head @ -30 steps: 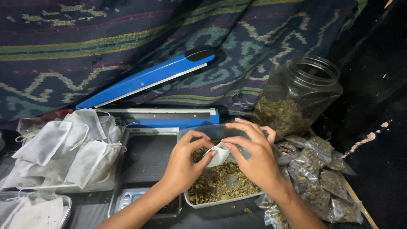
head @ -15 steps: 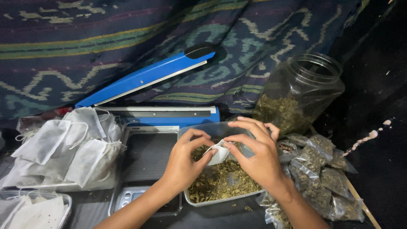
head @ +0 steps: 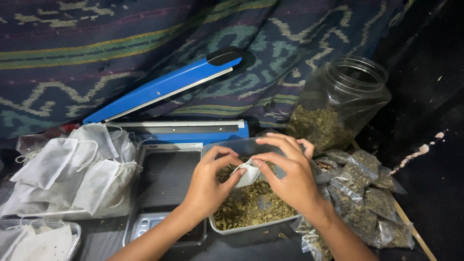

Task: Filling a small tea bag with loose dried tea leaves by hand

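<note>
The fingers (head: 238,170) of the left hand (head: 208,186) and those of the right hand (head: 289,176) are pinched together on the rim of a small white filter bag (head: 248,174), one hand at each side of its mouth. The bag hangs directly over the clear plastic tub (head: 251,193) of dried leaves, near the front edge of the surface. Against the pictures of the preceding second, little has altered: both hands keep their grip, the bag sits at the same spot over the tub, and only the view has shifted slightly. The bag's mouth remains only partly parted.

Outward from the hands: a digital scale (head: 166,186) lies just left of the tub, touching or nearly so. A heap of white filter bags (head: 72,169) occupies the left side, with a tray of more bags (head: 36,239) at the front left corner. A blue heat sealer (head: 169,104) stands open behind. A clear jar (head: 338,104) of leaves stands at the right rear; sealed leaf packets (head: 367,198) crowd the right wrist.
</note>
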